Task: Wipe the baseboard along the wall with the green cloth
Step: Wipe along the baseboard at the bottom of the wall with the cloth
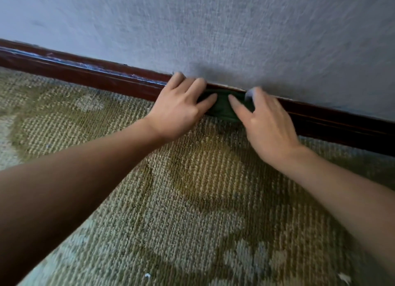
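Head view: left hand (179,108), right hand (267,125), straight fingers (197,85) on green cloth (223,108) against glossy baseboard (96,77).

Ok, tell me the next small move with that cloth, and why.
Probably slide the cloth left along the baseboard. The left hand and the right hand both press it against the wood, and pale streaks show on the ledge to the left, which looks unwiped.

The green cloth (223,106) I press looks like soft, matt fabric. The baseboard (85,74) is dark reddish wood with glossy, scuffed varnish. The wall (235,29) looks matt, finely woven; the carpet (192,200) is rough looped pile.
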`<state>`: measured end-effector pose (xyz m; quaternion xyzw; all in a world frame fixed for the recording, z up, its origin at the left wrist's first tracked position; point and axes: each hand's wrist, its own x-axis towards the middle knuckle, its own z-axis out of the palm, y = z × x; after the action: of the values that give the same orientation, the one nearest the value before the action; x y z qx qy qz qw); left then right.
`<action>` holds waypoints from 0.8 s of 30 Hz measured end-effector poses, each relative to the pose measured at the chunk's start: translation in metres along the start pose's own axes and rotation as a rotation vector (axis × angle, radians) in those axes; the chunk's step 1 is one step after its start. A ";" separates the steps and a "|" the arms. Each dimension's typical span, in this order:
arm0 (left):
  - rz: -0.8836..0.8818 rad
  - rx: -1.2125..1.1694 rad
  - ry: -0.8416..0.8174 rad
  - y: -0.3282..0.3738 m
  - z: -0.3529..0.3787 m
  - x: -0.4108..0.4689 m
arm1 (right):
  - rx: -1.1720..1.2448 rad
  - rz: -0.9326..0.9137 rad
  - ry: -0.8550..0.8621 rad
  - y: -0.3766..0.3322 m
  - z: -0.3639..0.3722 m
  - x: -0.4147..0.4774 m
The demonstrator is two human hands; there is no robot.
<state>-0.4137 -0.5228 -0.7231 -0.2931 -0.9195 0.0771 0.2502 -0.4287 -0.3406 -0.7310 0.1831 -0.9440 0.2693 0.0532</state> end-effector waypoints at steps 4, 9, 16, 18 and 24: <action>-0.038 -0.040 -0.010 0.003 0.008 0.002 | 0.007 0.079 -0.089 -0.003 0.001 0.000; -0.062 -0.099 -0.067 0.001 0.007 0.001 | -0.140 0.009 -0.276 -0.003 -0.002 0.000; -0.065 -0.050 -0.163 0.002 -0.008 0.008 | -0.229 -0.001 -0.265 -0.009 -0.009 0.000; -0.065 -0.021 -0.193 0.002 -0.013 0.011 | -0.254 -0.002 -0.285 -0.011 -0.011 0.001; -0.092 -0.022 -0.252 0.009 -0.018 0.008 | -0.119 0.150 -0.345 -0.017 -0.011 0.008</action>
<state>-0.4056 -0.5112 -0.7067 -0.2411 -0.9571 0.0914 0.1325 -0.4295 -0.3510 -0.7114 0.1520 -0.9644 0.1808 -0.1187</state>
